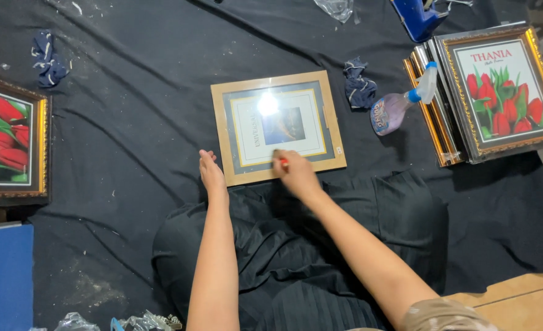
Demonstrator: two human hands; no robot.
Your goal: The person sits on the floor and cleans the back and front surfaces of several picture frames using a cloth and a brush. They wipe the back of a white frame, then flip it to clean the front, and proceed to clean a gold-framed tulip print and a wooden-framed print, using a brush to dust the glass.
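Note:
A light wooden picture frame (277, 126) with glass lies flat on the black cloth (136, 122) in front of me. My left hand (212, 173) rests edge-on against the frame's lower left corner, fingers together, holding nothing. My right hand (295, 173) is closed around a small red-tipped tool (282, 161), pressed on the frame's lower edge near the middle. What the tool is cannot be made out.
A spray bottle (399, 104) lies right of the frame, beside a dark crumpled rag (358, 84). Stacked gold frames with a tulip picture (499, 92) sit at right. Another tulip picture (8, 144) lies at left, a second rag (48, 59) behind it, a blue board (3, 276) near left.

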